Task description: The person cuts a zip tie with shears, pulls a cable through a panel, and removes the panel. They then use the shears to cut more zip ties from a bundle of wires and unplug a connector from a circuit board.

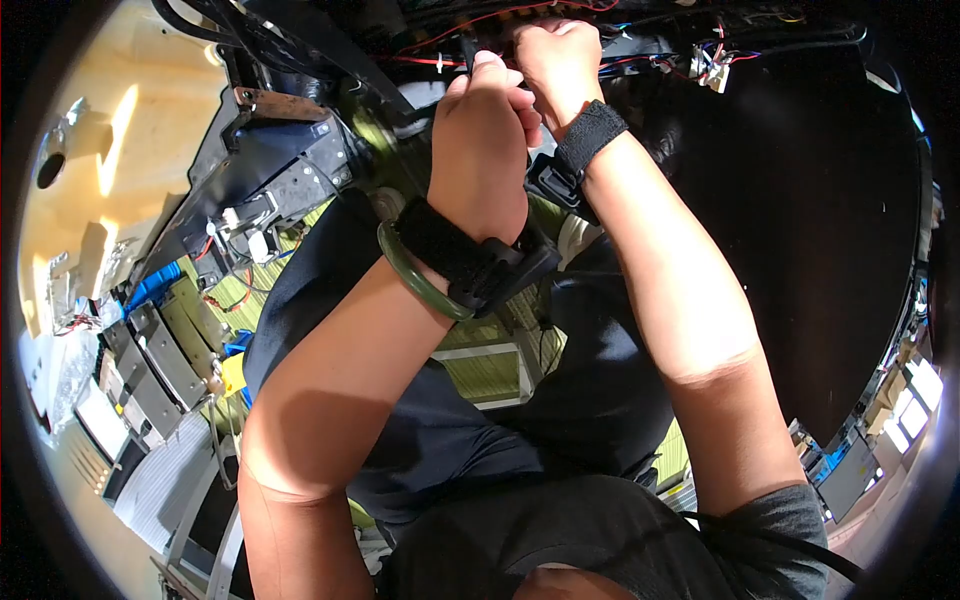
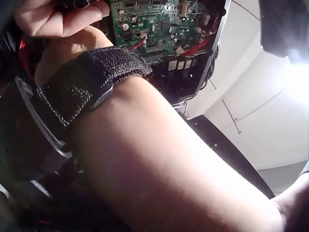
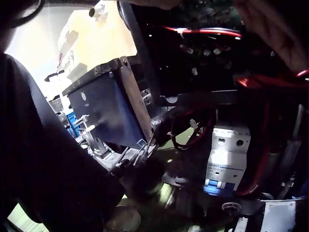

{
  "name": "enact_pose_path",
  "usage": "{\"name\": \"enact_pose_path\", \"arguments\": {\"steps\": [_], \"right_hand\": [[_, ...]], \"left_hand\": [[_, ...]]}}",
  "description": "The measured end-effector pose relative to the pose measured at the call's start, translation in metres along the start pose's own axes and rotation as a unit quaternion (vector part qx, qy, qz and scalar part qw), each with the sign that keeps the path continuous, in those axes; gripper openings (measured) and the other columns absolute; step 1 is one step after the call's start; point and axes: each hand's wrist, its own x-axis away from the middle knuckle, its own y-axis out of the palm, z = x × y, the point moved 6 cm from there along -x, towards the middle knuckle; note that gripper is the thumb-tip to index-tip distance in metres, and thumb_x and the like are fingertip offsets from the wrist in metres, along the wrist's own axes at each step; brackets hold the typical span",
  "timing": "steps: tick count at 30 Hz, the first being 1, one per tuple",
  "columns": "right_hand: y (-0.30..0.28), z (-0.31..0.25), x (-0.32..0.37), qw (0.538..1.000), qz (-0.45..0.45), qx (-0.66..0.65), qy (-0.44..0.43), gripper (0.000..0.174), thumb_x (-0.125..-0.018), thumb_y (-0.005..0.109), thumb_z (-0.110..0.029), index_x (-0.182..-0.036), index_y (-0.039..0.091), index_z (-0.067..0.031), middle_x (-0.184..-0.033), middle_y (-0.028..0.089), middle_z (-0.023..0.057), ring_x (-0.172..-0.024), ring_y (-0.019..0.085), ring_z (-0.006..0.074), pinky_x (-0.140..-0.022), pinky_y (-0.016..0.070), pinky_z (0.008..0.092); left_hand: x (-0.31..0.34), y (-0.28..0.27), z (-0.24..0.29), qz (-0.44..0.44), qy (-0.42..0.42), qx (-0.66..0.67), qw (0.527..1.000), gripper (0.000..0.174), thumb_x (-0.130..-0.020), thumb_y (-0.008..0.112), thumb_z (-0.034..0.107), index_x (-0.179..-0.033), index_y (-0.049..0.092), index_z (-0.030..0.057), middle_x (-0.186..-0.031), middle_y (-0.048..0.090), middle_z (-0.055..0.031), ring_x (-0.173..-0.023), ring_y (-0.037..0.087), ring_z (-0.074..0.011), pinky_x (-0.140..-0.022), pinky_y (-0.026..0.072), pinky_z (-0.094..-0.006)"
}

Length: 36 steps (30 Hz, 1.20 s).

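Note:
In the head view my left hand [image 1: 480, 150] is at the top centre, fingers bent, beside a black cable [image 1: 468, 48]. The left wrist view shows its curled fingers [image 2: 63, 20] against a small dark part [image 2: 83, 4]. My right hand [image 1: 562, 62] is bent just right of it, among thin wires; its fingertips and whatever they touch are hidden. A green circuit board [image 2: 154, 26] with red wires lies behind the hands. In the right wrist view a red wire [image 3: 207, 32] crosses above a white breaker [image 3: 227, 157] with blue levers.
Below the hands are my dark-clothed legs [image 1: 440, 440] and a greenish slatted floor [image 1: 480, 375]. A large black panel [image 1: 800, 240] stands at the right. At the left are a cream panel [image 1: 140, 110] and metal brackets [image 1: 300, 165]. A dark box [image 3: 106, 106] appears in the right wrist view.

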Motion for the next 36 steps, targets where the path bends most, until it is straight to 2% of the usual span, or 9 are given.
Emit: {"name": "enact_pose_path", "arguments": {"steps": [2,7,9,13,24,29,32,35,36], "right_hand": [[-0.001,-0.002,0.001,0.999,0.046,0.006,-0.023,0.017,-0.063,0.055,-0.005,-0.052,0.051,0.0071,-0.051,0.054,0.0208,-0.049,0.057,0.0257,-0.053,0.0449,0.0377],[-0.008,-0.004,-0.001,0.998,0.044,0.053,0.008,0.019,-0.064,0.057,-0.009,-0.057,0.055,0.0079,-0.058,0.058,0.0239,-0.055,0.06,0.0315,-0.058,0.0469,0.0393],[-0.008,-0.016,-0.006,0.971,-0.034,0.224,-0.072,0.019,-0.071,0.062,-0.014,-0.069,0.064,0.0044,-0.063,0.064,0.0131,-0.056,0.06,0.0176,-0.054,0.047,0.0316],[-0.01,-0.025,0.006,0.977,-0.05,0.193,-0.071,0.024,-0.067,0.061,-0.019,-0.066,0.063,0.0055,-0.066,0.061,0.0238,-0.066,0.063,0.0352,-0.066,0.0505,0.039],[-0.003,-0.01,0.004,0.998,-0.035,0.052,-0.014,0.016,-0.067,0.058,-0.009,-0.056,0.058,0.0036,-0.055,0.059,0.0184,-0.051,0.061,0.0254,-0.052,0.0489,0.0353],[-0.008,-0.013,0.0,0.995,-0.046,0.078,-0.031,0.017,-0.067,0.058,-0.013,-0.064,0.062,0.0036,-0.06,0.061,0.0204,-0.058,0.064,0.0298,-0.06,0.0515,0.0369],[-0.014,-0.029,0.001,0.953,-0.05,0.267,-0.13,0.023,-0.069,0.062,-0.023,-0.073,0.067,-0.0011,-0.073,0.063,0.0209,-0.074,0.063,0.035,-0.071,0.05,0.0415],[-0.013,-0.035,0.007,0.956,-0.054,0.258,-0.131,0.02,-0.069,0.063,-0.022,-0.072,0.067,-0.0025,-0.069,0.063,0.0195,-0.068,0.064,0.033,-0.067,0.0512,0.0381],[-0.012,-0.034,0.004,0.963,-0.048,0.226,-0.136,0.018,-0.07,0.065,-0.019,-0.076,0.068,-0.002,-0.068,0.065,0.016,-0.064,0.064,0.024,-0.064,0.0504,0.0329]], "left_hand": [[0.0,-0.002,0.0,-0.01,0.003,-0.006,1.0,0.028,-0.094,0.04,0.026,-0.081,0.05,0.0042,-0.066,0.048,-0.0029,-0.059,0.045,-0.0137,-0.057,0.0395,-0.0264],[-0.001,-0.003,0.0,-0.009,0.009,0.022,1.0,0.026,-0.094,0.042,0.026,-0.081,0.05,0.0045,-0.066,0.048,-0.0022,-0.059,0.046,-0.0129,-0.055,0.0404,-0.0262],[-0.002,0.0,0.001,0.004,-0.001,0.039,0.999,0.026,-0.094,0.043,0.026,-0.081,0.05,0.0047,-0.066,0.048,-0.0018,-0.059,0.046,-0.0125,-0.054,0.0405,-0.026],[-0.007,0.005,-0.001,-0.012,-0.003,0.079,0.997,0.026,-0.094,0.043,0.027,-0.082,0.05,0.0051,-0.067,0.048,-0.0008,-0.058,0.046,-0.0114,-0.052,0.0407,-0.0252],[-0.007,0.009,-0.002,-0.008,-0.018,0.063,0.998,0.026,-0.094,0.042,0.026,-0.081,0.048,0.0049,-0.068,0.047,-0.0004,-0.058,0.044,-0.011,-0.052,0.0403,-0.0243],[-0.006,0.007,-0.006,0.001,-0.016,0.07,0.997,0.027,-0.094,0.042,0.027,-0.081,0.048,0.0046,-0.067,0.046,-0.0004,-0.057,0.044,-0.011,-0.052,0.04,-0.0244],[-0.005,0.008,-0.011,0.005,-0.03,0.075,0.997,0.028,-0.093,0.044,0.029,-0.081,0.048,0.0047,-0.064,0.045,0.0,-0.053,0.043,-0.0109,-0.048,0.0387,-0.0246],[-0.002,0.013,-0.011,-0.027,-0.019,0.062,0.998,0.027,-0.093,0.042,0.028,-0.081,0.047,0.0043,-0.063,0.044,-0.0001,-0.052,0.042,-0.0103,-0.047,0.0365,-0.0243],[0.001,0.016,-0.009,-0.014,-0.013,0.057,0.998,0.027,-0.092,0.041,0.027,-0.08,0.047,0.0035,-0.062,0.043,-0.0003,-0.05,0.041,-0.01,-0.046,0.0341,-0.0243]]}}
